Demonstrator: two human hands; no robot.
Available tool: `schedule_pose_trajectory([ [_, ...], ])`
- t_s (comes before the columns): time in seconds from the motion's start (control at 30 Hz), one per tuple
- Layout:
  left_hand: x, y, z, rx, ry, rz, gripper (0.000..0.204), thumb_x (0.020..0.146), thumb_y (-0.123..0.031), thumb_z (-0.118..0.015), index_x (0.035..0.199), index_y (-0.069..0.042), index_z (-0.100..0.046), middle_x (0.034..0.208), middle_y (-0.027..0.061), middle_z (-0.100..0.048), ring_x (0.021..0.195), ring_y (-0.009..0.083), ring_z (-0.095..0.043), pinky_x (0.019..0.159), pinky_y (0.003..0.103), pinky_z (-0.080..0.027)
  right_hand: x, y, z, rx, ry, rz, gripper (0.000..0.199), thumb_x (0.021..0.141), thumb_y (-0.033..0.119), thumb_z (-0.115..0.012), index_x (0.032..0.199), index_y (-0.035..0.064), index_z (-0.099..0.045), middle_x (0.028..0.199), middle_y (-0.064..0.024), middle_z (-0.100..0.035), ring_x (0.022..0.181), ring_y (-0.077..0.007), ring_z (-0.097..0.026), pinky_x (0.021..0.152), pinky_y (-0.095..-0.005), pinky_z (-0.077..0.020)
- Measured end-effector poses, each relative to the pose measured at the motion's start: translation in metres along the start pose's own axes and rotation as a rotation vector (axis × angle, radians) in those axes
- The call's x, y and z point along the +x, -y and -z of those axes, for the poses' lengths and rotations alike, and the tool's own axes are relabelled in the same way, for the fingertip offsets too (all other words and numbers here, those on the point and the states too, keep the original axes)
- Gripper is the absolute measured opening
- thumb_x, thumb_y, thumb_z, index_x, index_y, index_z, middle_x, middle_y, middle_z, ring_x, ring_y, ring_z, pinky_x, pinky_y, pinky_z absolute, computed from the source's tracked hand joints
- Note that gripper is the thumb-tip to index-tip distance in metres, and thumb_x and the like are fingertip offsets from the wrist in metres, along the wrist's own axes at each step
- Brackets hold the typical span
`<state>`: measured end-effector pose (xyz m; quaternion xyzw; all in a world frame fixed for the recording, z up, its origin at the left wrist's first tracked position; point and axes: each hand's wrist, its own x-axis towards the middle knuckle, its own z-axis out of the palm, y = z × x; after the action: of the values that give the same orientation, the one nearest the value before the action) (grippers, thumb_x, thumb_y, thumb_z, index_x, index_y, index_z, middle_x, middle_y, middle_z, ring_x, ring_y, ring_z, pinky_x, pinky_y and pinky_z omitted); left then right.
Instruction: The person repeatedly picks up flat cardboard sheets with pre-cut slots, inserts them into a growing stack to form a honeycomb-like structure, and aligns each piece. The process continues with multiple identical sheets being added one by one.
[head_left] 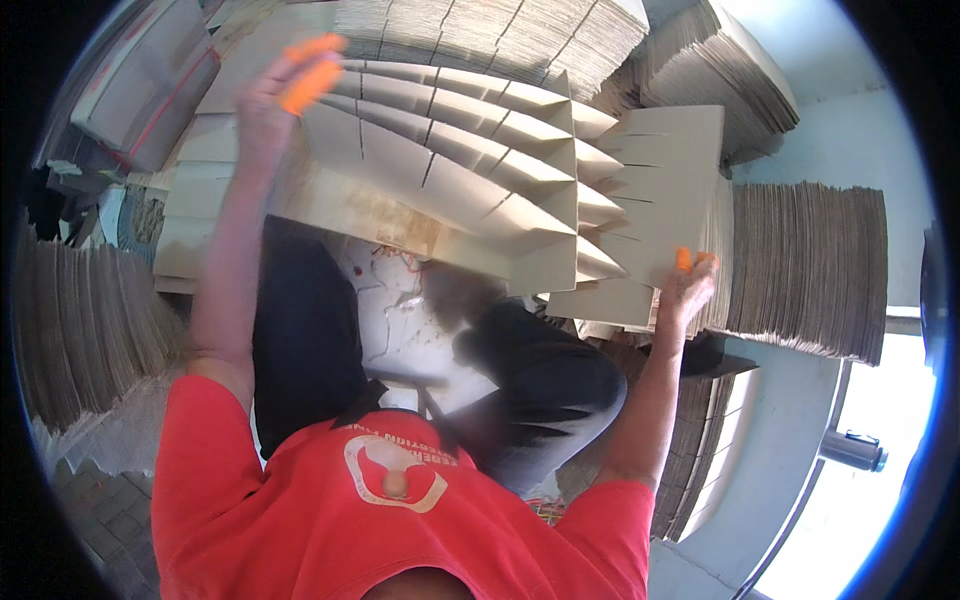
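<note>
Orange covers sit on some fingertips of both my hands. My left hand [285, 85], slightly blurred, is raised at the left ends of several long slotted cardboard strips [470, 180], thumb and fingers apart. These strips stand on edge, fanning side by side, and their right ends pass through a crosswise cardboard strip [570, 190]. At the right, my right hand [688, 290] grips the near right edge of a flat slotted cardboard sheet [665, 160], the top one of a pile. Its fingers are bent at that edge, and their undersides are hidden.
Bundled cardboard pieces [480, 30] lie behind the strips. More stacks stand at the far right [715, 70], right [810, 270] and left [90, 330]. Cardboard pieces [200, 200] lie by my left forearm. My legs [540, 390] are bent below the wooden work surface [400, 225].
</note>
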<state>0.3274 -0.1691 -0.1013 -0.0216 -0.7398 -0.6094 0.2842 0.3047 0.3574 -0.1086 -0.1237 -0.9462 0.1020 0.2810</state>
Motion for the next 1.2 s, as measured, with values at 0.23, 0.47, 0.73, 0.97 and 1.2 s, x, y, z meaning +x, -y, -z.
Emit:
schedule_pose_trajectory([
  [0.23,-0.04,-0.017,-0.087,0.533,0.535,-0.583,0.033,0.079,-0.02,-0.076,0.105,-0.001,-0.069,0.105,0.0102,-0.07,0.095,0.0272,-0.065,0.086,0.038,-0.053,0.016,0.07,0.099,0.161,-0.372,0.391,0.044,0.093,0.004,-0.062,0.136,0.0015,-0.052,0.124,-0.017,-0.065,0.095,-0.0178,-0.069,0.079,-0.032,-0.0572],
  [0.47,-0.051,0.008,-0.108,0.534,0.686,-0.344,0.006,0.081,-0.011,-0.065,0.081,-0.004,-0.064,0.078,0.0142,-0.063,0.075,0.0327,-0.062,0.068,0.044,-0.05,-0.007,0.13,0.145,0.456,-0.006,0.341,0.046,0.091,0.002,-0.065,0.137,0.0082,-0.057,0.103,-0.0023,-0.072,0.079,-0.0038,-0.059,0.072,-0.0226,-0.0533],
  [0.73,-0.06,0.003,-0.108,0.501,0.685,-0.35,0.004,0.077,-0.005,-0.062,0.08,-0.004,-0.064,0.075,0.0142,-0.062,0.075,0.0336,-0.063,0.065,0.045,-0.049,-0.018,0.157,0.121,0.604,0.112,0.403,0.044,0.092,0.003,-0.065,0.135,0.0044,-0.058,0.111,-0.0085,-0.072,0.092,-0.007,-0.061,0.08,-0.0268,-0.0522],
  [0.97,-0.058,-0.001,-0.105,0.464,0.685,-0.321,0.002,0.078,-0.006,-0.063,0.079,-0.005,-0.064,0.071,0.015,-0.061,0.074,0.0349,-0.062,0.064,0.046,-0.047,-0.023,0.175,0.118,0.499,0.169,0.361,0.047,0.09,0.001,-0.065,0.136,0.0047,-0.057,0.112,-0.0111,-0.072,0.097,-0.0079,-0.061,0.084,-0.0272,-0.0516],
  [1.2,-0.057,0.003,-0.105,0.462,0.693,-0.294,0.004,0.079,-0.009,-0.064,0.078,-0.005,-0.064,0.068,0.0159,-0.059,0.072,0.0355,-0.062,0.063,0.047,-0.046,-0.025,0.176,0.11,0.492,0.154,0.385,0.046,0.09,0.0,-0.065,0.136,0.002,-0.056,0.108,-0.0101,-0.071,0.092,-0.0079,-0.062,0.079,-0.0256,-0.0526],
])
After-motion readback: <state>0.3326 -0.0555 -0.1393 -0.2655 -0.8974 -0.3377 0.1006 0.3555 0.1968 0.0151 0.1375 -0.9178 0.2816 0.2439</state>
